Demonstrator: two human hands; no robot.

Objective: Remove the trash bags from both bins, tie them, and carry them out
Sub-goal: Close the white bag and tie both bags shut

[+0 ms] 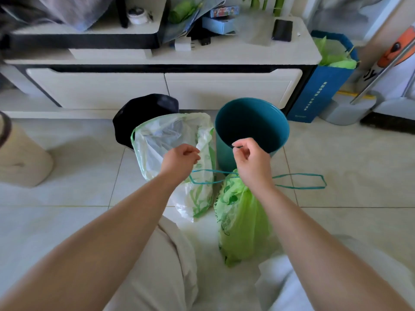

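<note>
While right hand (249,158) pinches teal drawstring (301,188) above green bag (242,223), left hand (182,159) curled, its hold cannot be told; white bag (157,140) under left hand; teal bin (251,122) beyond right hand; black bin (143,111) beyond left hand.

Black bin (146,108): front lost behind the clear bag (161,140). Teal bin (251,122): base covered by the right grip (251,160) and the green bag (242,221). The string (301,175) dives behind that wrist, and where it meets the bag's neck is hidden. Left grip (179,160): fingers curl away from us, so whether they hold anything can't be told. Beige bin (20,153): sliced off by the left edge. Print on the blue bag (323,90): too small to read. Clutter on the counter (224,55): a blur, cropped at the top edge.
</note>
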